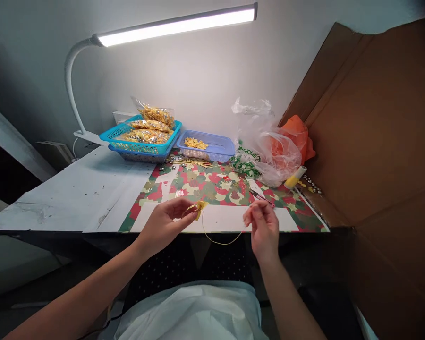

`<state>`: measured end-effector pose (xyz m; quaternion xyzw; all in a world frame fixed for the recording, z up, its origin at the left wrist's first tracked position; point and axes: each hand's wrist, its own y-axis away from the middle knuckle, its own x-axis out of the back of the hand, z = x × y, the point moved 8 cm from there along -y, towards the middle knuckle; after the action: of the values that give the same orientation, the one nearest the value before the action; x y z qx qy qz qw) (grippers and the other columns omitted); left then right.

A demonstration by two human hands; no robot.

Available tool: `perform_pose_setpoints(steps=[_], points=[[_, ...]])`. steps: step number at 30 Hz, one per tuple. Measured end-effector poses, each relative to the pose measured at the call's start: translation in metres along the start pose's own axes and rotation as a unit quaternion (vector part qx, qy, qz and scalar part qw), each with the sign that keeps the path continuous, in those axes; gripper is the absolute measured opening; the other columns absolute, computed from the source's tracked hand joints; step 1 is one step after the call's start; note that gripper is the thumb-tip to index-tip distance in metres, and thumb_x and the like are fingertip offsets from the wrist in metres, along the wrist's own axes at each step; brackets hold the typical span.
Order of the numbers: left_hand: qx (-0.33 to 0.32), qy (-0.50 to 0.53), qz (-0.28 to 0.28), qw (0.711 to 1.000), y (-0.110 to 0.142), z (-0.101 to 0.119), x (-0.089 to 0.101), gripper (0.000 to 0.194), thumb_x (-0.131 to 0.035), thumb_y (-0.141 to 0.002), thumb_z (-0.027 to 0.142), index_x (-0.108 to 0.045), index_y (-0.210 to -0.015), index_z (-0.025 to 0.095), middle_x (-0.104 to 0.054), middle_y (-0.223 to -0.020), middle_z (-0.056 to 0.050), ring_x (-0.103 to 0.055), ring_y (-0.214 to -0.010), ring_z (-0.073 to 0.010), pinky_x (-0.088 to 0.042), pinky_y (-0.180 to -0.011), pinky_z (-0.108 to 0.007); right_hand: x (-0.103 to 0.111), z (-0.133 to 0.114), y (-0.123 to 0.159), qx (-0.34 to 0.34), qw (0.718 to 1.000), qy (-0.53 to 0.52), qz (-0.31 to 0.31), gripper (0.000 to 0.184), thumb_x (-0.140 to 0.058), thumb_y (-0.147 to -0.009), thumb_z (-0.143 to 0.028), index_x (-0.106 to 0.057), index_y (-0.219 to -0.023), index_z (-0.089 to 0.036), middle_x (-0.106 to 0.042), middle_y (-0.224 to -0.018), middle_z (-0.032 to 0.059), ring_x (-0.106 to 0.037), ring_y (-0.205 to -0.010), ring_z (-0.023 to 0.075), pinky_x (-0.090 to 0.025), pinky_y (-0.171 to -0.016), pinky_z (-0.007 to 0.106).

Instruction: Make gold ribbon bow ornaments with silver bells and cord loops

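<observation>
Between the thumb and fingers of my left hand point(173, 218) is a small gold ribbon bow point(200, 206), with thin gold loops beside it. A fine yellow thread point(221, 243) hangs from the bow in a slack curve. Its other end runs up to my right hand point(264, 229), whose fingertips are pinched together on it. Whether a needle is in that pinch is too small to tell. Both hands are above the table's front edge. Just behind my right hand lies a pair of pink-handled scissors point(262, 197), partly hidden by the fingers.
At the back left, a turquoise basket point(136, 147) holds several bags of gold pieces. Beside it, a blue-purple basket point(219, 144) holds gold bits. Plastic bags point(258, 141), a yellow thread spool point(295, 177) and a tall cardboard sheet point(382, 118) stand right. Overhead hangs a lit lamp point(180, 26).
</observation>
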<state>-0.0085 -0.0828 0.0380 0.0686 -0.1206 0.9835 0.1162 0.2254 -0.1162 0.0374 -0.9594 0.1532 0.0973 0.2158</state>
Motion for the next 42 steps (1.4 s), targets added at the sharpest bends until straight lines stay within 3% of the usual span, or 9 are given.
perform_pose_setpoints(steps=[5,8,13,16,19,24,29,33,42], points=[[-0.157,-0.209,0.028,0.965,-0.034,0.023,0.015,0.01,-0.063,-0.086,0.026,-0.068,-0.082,0.018,-0.073,-0.073,-0.001,-0.067,-0.065,-0.0143,-0.053,-0.059,-0.023,0.001,-0.001,-0.079,0.009,0.993,0.11,-0.028,0.021,-0.058,-0.085,-0.041,-0.055,-0.077,-0.022,-0.052,-0.063,-0.0044,-0.048,-0.057,0.0113,-0.041,-0.057,0.024],[-0.227,-0.272,0.042,0.934,-0.056,0.027,0.017,0.01,-0.058,-0.085,0.017,-0.065,-0.079,0.019,-0.071,-0.07,0.0,-0.065,-0.062,-0.0137,-0.05,-0.058,-0.023,-0.019,0.019,-0.109,-0.006,0.983,0.165,-0.081,0.017,-0.063,-0.079,-0.036,-0.061,-0.072,-0.021,-0.057,-0.065,-0.0023,-0.051,-0.06,0.013,-0.042,-0.058,0.025],[-0.253,-0.289,0.034,0.923,-0.098,0.004,0.011,0.011,-0.056,-0.086,0.016,-0.062,-0.077,0.019,-0.069,-0.071,-0.001,-0.062,-0.063,-0.0144,-0.049,-0.06,-0.026,-0.063,0.056,-0.124,-0.018,0.956,0.246,-0.16,0.007,-0.065,-0.076,-0.027,-0.067,-0.073,-0.021,-0.067,-0.073,0.001,-0.058,-0.069,0.0179,-0.044,-0.067,0.031],[-0.247,-0.29,0.022,0.924,-0.118,-0.011,0.007,0.012,-0.056,-0.086,0.014,-0.06,-0.076,0.02,-0.066,-0.07,0.001,-0.06,-0.065,-0.0143,-0.048,-0.062,-0.025,-0.076,0.06,-0.125,0.018,0.947,0.278,-0.161,0.007,-0.061,-0.081,-0.027,-0.066,-0.081,-0.022,-0.069,-0.088,0.0035,-0.059,-0.084,0.0203,-0.044,-0.077,0.033],[-0.229,-0.282,0.013,0.932,-0.133,-0.022,0.005,0.014,-0.055,-0.087,0.013,-0.058,-0.075,0.02,-0.064,-0.07,0.001,-0.058,-0.065,-0.0137,-0.047,-0.062,-0.024,-0.089,0.059,-0.122,0.081,0.918,0.338,-0.192,0.017,-0.056,-0.085,-0.03,-0.055,-0.071,-0.021,-0.062,-0.073,0.0016,-0.056,-0.073,0.0184,-0.04,-0.07,0.032],[-0.157,-0.236,-0.017,0.959,-0.143,-0.039,0.004,0.012,-0.055,-0.088,0.014,-0.058,-0.078,0.02,-0.063,-0.069,0.002,-0.055,-0.06,-0.0117,-0.044,-0.056,-0.022,-0.106,0.09,-0.116,0.034,0.864,0.421,-0.273,0.013,-0.056,-0.079,-0.023,-0.05,-0.068,-0.02,-0.058,-0.063,-0.0019,-0.051,-0.062,0.015,-0.034,-0.068,0.031],[-0.024,-0.136,-0.059,0.989,-0.144,-0.067,0.002,0.008,-0.058,-0.089,0.016,-0.063,-0.083,0.019,-0.067,-0.074,0.002,-0.059,-0.061,-0.0114,-0.046,-0.055,-0.021,-0.109,0.102,-0.113,0.025,0.876,0.387,-0.285,0.012,-0.048,-0.08,-0.016,-0.048,-0.069,-0.02,-0.055,-0.063,-0.0027,-0.05,-0.062,0.0139,-0.034,-0.068,0.029],[0.035,-0.101,-0.055,0.993,-0.145,-0.076,0.004,0.01,-0.06,-0.089,0.02,-0.063,-0.08,0.018,-0.066,-0.072,0.0,-0.06,-0.062,-0.0125,-0.046,-0.053,-0.022,-0.103,0.099,-0.112,0.032,0.887,0.364,-0.284,0.013,-0.047,-0.08,-0.014,-0.046,-0.069,-0.02,-0.051,-0.062,-0.0042,-0.047,-0.06,0.0125,-0.033,-0.067,0.028],[-0.009,-0.075,-0.095,0.993,-0.141,-0.068,0.003,0.021,-0.049,-0.081,0.006,-0.062,-0.089,0.02,-0.065,-0.08,0.0,-0.061,-0.07,-0.0131,-0.05,-0.062,-0.023,-0.099,0.105,-0.113,0.031,0.892,0.355,-0.277,0.015,-0.049,-0.082,-0.014,-0.045,-0.069,-0.02,-0.051,-0.062,-0.0039,-0.046,-0.061,0.0124,-0.032,-0.067,0.029]])
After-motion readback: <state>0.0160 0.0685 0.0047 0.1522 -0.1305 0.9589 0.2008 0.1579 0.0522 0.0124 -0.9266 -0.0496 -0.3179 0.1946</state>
